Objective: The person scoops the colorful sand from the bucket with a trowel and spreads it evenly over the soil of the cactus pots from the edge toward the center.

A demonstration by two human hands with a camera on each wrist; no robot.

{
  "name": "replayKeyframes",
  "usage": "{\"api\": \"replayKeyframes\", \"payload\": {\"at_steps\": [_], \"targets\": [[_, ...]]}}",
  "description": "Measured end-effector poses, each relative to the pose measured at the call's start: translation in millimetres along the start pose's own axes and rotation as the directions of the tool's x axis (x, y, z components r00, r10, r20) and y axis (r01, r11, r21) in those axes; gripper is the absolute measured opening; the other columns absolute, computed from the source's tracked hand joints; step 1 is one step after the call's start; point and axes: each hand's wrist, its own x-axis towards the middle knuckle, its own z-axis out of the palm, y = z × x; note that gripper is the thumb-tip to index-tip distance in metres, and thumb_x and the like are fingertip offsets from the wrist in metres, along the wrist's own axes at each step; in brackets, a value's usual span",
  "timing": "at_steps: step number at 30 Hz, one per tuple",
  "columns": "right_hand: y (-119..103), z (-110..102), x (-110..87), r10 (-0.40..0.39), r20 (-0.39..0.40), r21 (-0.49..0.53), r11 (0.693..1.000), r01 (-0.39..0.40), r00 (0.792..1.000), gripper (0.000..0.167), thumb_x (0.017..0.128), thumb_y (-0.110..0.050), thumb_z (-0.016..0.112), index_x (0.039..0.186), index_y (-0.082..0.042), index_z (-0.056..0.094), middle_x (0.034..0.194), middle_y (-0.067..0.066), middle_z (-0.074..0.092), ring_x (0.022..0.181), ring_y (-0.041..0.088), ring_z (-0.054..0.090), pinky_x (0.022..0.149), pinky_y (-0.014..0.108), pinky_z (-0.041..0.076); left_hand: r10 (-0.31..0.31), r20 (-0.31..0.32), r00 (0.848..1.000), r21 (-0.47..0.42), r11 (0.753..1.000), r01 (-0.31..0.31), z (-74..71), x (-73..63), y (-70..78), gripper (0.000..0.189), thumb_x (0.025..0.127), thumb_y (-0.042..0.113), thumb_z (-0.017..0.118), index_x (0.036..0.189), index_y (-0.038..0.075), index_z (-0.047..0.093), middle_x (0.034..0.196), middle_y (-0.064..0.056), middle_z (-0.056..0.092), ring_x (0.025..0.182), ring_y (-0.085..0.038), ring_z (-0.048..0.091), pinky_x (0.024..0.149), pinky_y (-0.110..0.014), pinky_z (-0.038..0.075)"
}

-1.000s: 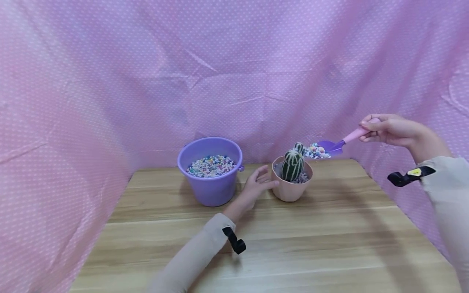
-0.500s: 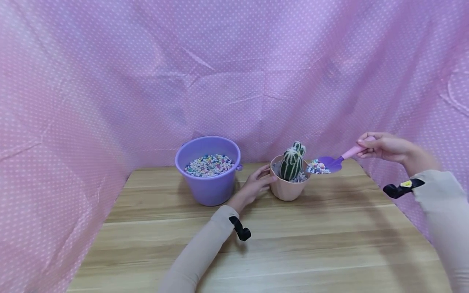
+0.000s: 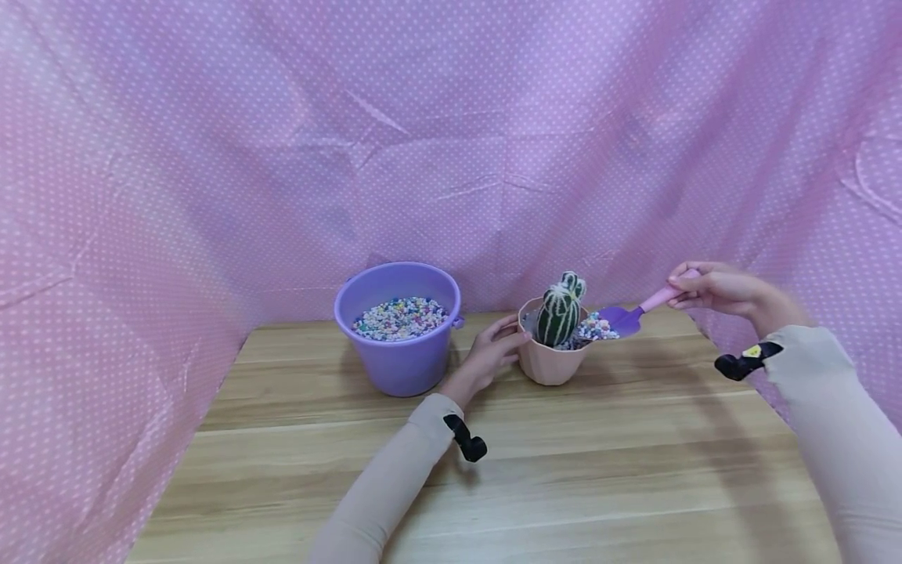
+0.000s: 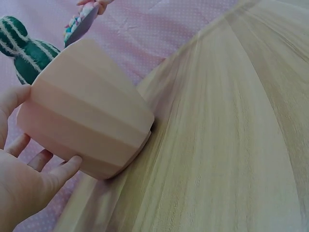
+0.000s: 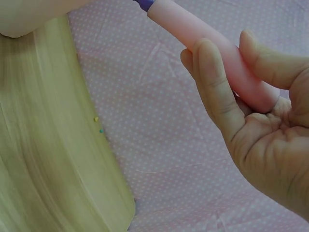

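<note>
A peach flowerpot [image 3: 553,366] stands on the table with a green, white-striped cactus [image 3: 560,317] in it. My left hand [image 3: 488,354] holds the pot's left side, its thumb and fingers spread around the wall [image 4: 89,111]. My right hand [image 3: 722,291] grips the pink handle [image 5: 212,48] of a small trowel [image 3: 623,319]. On the trowel's purple blade lies a heap of coloured pebbles [image 3: 599,327]. The blade's tip is at the pot's right rim, beside the cactus. In the right wrist view the blade is mostly out of frame.
Left of the pot stands a purple bucket [image 3: 402,366], partly filled with coloured pebbles [image 3: 399,319]. Pink dotted cloth [image 3: 451,157] hangs behind and at the sides of the wooden table [image 3: 564,470]. Two tiny pebbles [image 5: 98,124] lie by the table's edge.
My right hand has moved down and left, bringing the loaded trowel from above and right of the pot to its rim. My left hand has closed in on the pot's side.
</note>
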Motion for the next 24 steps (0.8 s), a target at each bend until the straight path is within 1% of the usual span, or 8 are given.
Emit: {"api": "replayKeyframes", "payload": {"at_steps": [3, 8, 15, 18, 21, 24], "targets": [[2.4, -0.9, 1.1, 0.023, -0.013, -0.005, 1.0, -0.023, 1.0, 0.029, 0.106, 0.005, 0.036, 0.104, -0.007, 0.062, 0.095, 0.01, 0.077, 0.091, 0.019, 0.076, 0.086, 0.027, 0.063, 0.003, -0.003, 1.0, 0.002, 1.0, -0.003, 2.0, 0.9, -0.4, 0.057, 0.091, 0.014, 0.074, 0.146, 0.013, 0.056, 0.145, -0.014, 0.059, 0.125, -0.028, 0.063, 0.106, -0.048, 0.054], [3.5, -1.6, 0.6, 0.048, -0.046, -0.024, 0.999, -0.049, 0.998, 0.03, 0.106, 0.005, 0.036, 0.102, -0.007, 0.063, 0.094, 0.01, 0.077, 0.09, 0.019, 0.076, 0.085, 0.026, 0.063, -0.01, -0.005, 1.0, 0.008, 1.0, 0.01, 4.1, 2.8, 0.3, 0.056, 0.091, 0.013, 0.074, 0.144, 0.014, 0.058, 0.144, -0.013, 0.061, 0.12, -0.027, 0.066, 0.104, -0.045, 0.056], [-2.7, 2.5, -1.0, 0.072, -0.12, -0.077, 0.994, -0.082, 0.99, 0.022, 0.106, 0.002, 0.042, 0.101, -0.007, 0.061, 0.091, 0.009, 0.077, 0.087, 0.019, 0.076, 0.084, 0.028, 0.063, -0.04, 0.009, 0.999, 0.019, 0.999, 0.04, -0.5, 7.8, 4.0, 0.054, 0.092, 0.014, 0.073, 0.144, 0.016, 0.059, 0.145, -0.012, 0.06, 0.122, -0.028, 0.065, 0.103, -0.041, 0.057], [-4.8, 4.3, -0.3, 0.081, -0.143, -0.094, 0.991, -0.095, 0.986, 0.02, 0.106, 0.001, 0.042, 0.101, -0.007, 0.06, 0.091, 0.009, 0.077, 0.087, 0.019, 0.076, 0.084, 0.028, 0.063, -0.045, 0.021, 0.999, 0.022, 0.999, 0.045, -3.1, 8.4, 5.4, 0.054, 0.093, 0.014, 0.073, 0.144, 0.018, 0.059, 0.145, -0.012, 0.06, 0.123, -0.029, 0.065, 0.103, -0.041, 0.057], [-5.5, 4.4, 1.3, 0.085, -0.157, -0.112, 0.988, -0.103, 0.984, 0.019, 0.106, 0.001, 0.042, 0.101, -0.007, 0.059, 0.09, 0.007, 0.077, 0.086, 0.018, 0.076, 0.083, 0.028, 0.063, -0.034, 0.013, 0.999, 0.016, 0.999, 0.034, -2.9, 7.6, 5.1, 0.053, 0.093, 0.014, 0.072, 0.144, 0.017, 0.059, 0.145, -0.013, 0.061, 0.123, -0.029, 0.065, 0.103, -0.042, 0.057], [-5.9, 4.0, 2.5, 0.085, -0.173, -0.135, 0.985, -0.109, 0.981, 0.02, 0.106, 0.001, 0.043, 0.101, -0.009, 0.059, 0.088, 0.006, 0.077, 0.085, 0.017, 0.076, 0.082, 0.027, 0.063, 0.001, -0.019, 1.0, 0.026, 1.0, 0.0, 2.0, 4.7, 3.4, 0.052, 0.093, 0.014, 0.072, 0.143, 0.015, 0.06, 0.144, -0.014, 0.061, 0.123, -0.028, 0.065, 0.101, -0.042, 0.058]]}}
